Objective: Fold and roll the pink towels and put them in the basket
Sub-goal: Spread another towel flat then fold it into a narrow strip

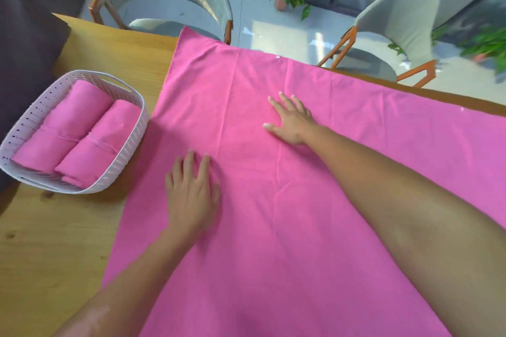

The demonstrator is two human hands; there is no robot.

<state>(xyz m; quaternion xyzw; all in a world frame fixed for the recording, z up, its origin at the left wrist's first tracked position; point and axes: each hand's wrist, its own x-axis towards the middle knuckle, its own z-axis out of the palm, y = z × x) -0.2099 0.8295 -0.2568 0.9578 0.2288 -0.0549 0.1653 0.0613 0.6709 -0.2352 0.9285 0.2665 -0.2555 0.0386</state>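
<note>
Pressing flat, fingers straight, both hands are smoothing the pink towel; creases toward twelve o'clock risk a crooked fold.

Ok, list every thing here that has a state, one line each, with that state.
Spread pink towel: unfolded, lying flat on the table, faint creases.
Left hand: open, palm down on the towel.
Right hand: open, fingers spread flat on the towel.
White basket: upright on the table, partly filled.
Two rolled pink towels: rolled, lying side by side in the basket.
Wooden table: partly covered by the towel.
</note>
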